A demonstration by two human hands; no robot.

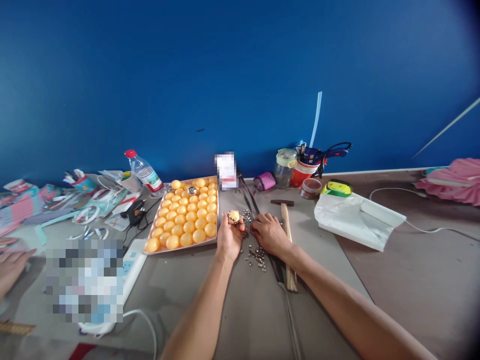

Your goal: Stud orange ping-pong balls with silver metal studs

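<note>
My left hand (pixel 229 236) is closed around an orange ball (pixel 234 216) that carries some small shiny studs, held just above the grey table (pixel 412 280). My right hand (pixel 268 233) rests palm down beside it, fingertips pinched at a scatter of small silver beads (pixel 257 256) on the table; what the fingers hold is too small to make out. To the left lies a tray (pixel 180 249) filled with several rows of plain orange balls (pixel 187 215), one of them covered in silver.
A wooden-handled hammer (pixel 286 235) and long metal strips lie under my right wrist. Behind stand a water bottle (pixel 144 172), a jar (pixel 285 166), a red cup of tools (pixel 304 167) and a white bag (pixel 356 220). Another person's hand (pixel 11 267) shows at the far left.
</note>
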